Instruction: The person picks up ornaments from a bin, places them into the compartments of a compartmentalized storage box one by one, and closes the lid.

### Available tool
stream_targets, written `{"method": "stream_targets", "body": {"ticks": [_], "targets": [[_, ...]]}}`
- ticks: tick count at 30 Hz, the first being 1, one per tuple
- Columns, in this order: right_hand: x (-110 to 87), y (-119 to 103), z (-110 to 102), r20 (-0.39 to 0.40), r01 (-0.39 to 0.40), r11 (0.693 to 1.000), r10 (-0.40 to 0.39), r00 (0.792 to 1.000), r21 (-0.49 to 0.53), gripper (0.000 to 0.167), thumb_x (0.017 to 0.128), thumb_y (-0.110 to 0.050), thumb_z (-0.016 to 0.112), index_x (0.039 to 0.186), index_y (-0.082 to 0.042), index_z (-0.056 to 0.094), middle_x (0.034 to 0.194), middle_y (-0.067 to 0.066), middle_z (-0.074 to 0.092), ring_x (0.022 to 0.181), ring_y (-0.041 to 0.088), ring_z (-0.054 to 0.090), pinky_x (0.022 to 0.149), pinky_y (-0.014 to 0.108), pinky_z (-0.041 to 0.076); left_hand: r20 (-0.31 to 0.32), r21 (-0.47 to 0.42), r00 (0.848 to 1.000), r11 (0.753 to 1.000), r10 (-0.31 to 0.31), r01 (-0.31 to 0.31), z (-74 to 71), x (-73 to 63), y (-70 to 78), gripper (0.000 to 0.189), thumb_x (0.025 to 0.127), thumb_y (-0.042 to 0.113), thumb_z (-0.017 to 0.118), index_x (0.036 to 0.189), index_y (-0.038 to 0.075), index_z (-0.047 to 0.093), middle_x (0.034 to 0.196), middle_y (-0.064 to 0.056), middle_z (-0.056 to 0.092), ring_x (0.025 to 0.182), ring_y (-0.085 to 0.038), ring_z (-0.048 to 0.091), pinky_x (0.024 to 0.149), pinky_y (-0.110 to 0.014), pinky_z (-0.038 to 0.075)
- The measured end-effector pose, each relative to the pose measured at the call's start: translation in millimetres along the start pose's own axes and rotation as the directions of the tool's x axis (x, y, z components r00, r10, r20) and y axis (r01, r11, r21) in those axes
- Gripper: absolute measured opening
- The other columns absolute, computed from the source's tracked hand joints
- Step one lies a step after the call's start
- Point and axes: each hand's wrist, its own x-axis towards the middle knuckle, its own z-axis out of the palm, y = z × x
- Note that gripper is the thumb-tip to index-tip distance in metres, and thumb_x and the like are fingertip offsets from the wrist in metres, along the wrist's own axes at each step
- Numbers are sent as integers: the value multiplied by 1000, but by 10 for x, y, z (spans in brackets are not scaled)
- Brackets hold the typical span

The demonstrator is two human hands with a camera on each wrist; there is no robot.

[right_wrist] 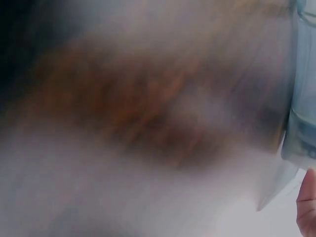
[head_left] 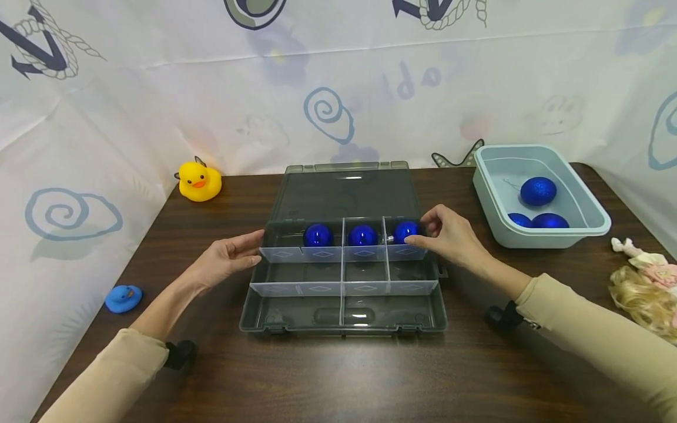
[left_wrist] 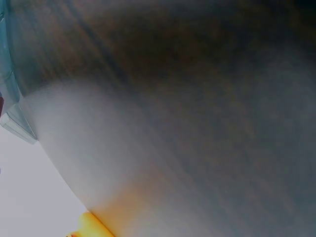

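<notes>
Beige sleeves point(head_left: 587, 332) lie closest to the camera, one at each lower corner. On the right hand point(head_left: 449, 235), thumb and forefinger pinch the rightmost ball point(head_left: 406, 229) by its right side, thumb in front, the other fingers curled behind. That glossy blue ball sits in the right compartment of the back row, a small silver tip at its left. The left hand point(head_left: 224, 261) has its fingers loosely extended, tips at the left wall of the divided box point(head_left: 301, 272). Both wrist views show mostly blurred tabletop, so how hard the pinch presses cannot be told

Judging by the shine, the ball is probably light, hard and rather slippery, perhaps brittle; a gentle hold across its widest part seems better than a squeeze near the top or a tug on the tip. The box looks like thin, stiff plastic, best steadied by its outer walls rather than its clear dividers

Beside the rightmost ball, the middle ball point(head_left: 362, 236) and the left ball point(head_left: 318, 236) sit in their own back-row compartments. Farther right, a pale tub point(head_left: 539, 238) holds three more blue balls point(head_left: 538, 191), at least one duller and textured
</notes>
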Motion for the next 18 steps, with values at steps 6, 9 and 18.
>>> {"method": "stream_targets", "body": {"ticks": [6,9,18], "targets": [[17,40,-218,-170,83,992,-66,983,94,39,81,-20,75,108,1,58,84,7,55,73,11,51,62,10,44,8,0,1000,1000,8,-8,6,9,1,67,91,12,61,146,-1,26,153,-19,24,135,-36,33,99,-27,40],[71,95,-438,-334,149,976,-89,938,160,33,82,-9,73,109,5,59,83,-2,56,73,1,52,64,5,44,8,-2,1000,1000,13,-13,7,17,-6,67,91,13,62,146,-2,27,153,-19,24,135,-36,32,98,-25,41],[215,736,-1150,-512,-170,984,175,841,57,39,89,-24,65,120,0,59,96,-3,61,81,-13,45,82,11,43,8,14,1000,1000,18,-18,2,4,-7,67,91,12,61,147,-1,26,152,-20,24,134,-37,33,98,-24,42]]}}
